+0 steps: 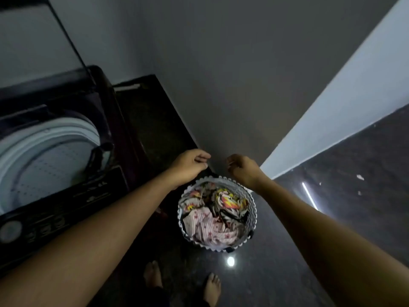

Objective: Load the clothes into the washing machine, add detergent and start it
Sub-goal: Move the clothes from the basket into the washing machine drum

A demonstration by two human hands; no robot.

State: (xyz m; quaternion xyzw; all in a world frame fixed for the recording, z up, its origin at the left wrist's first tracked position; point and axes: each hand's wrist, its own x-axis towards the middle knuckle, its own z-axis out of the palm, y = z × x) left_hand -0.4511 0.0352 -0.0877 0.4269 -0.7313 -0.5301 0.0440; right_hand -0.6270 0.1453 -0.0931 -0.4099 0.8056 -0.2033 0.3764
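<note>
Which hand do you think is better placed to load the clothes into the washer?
Probably the left hand: it and the right hand hover over the round zigzag basket, but the dark, open washing machine stands leftward.

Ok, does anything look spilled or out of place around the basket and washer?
Only a few pale scraps on the dark floor right of the basket; what they are is unclear. The basket stands upright, clothes inside, and the washer lid is up.

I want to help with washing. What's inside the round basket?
Crumpled clothes fill the basket: a pink patterned piece and a yellow-and-black print. Anything beneath them is covered.
</note>
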